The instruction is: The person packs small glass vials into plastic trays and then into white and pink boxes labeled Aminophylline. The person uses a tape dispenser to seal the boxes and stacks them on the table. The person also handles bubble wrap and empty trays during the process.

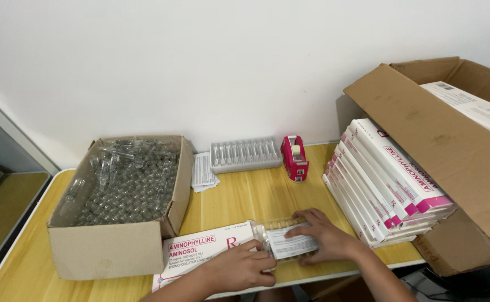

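A white and pink medicine carton [200, 250] lies at the table's front edge with its right end open. My left hand [239, 268] grips that open end. A clear plastic tray of ampoules [278, 225] sticks out of the carton with a folded white leaflet [291, 244] on top. Over the leaflet and tray lies my right hand [323, 235], fingers flat and pressing on them.
A cardboard box [111, 251] full of clear glass ampoules stands at the left. Behind are folded leaflets [203, 170], a filled ampoule tray [244, 154] and a pink tape dispenser [294, 158]. A leaning stack of cartons [382, 184] and a large open cardboard box [452, 151] fill the right side.
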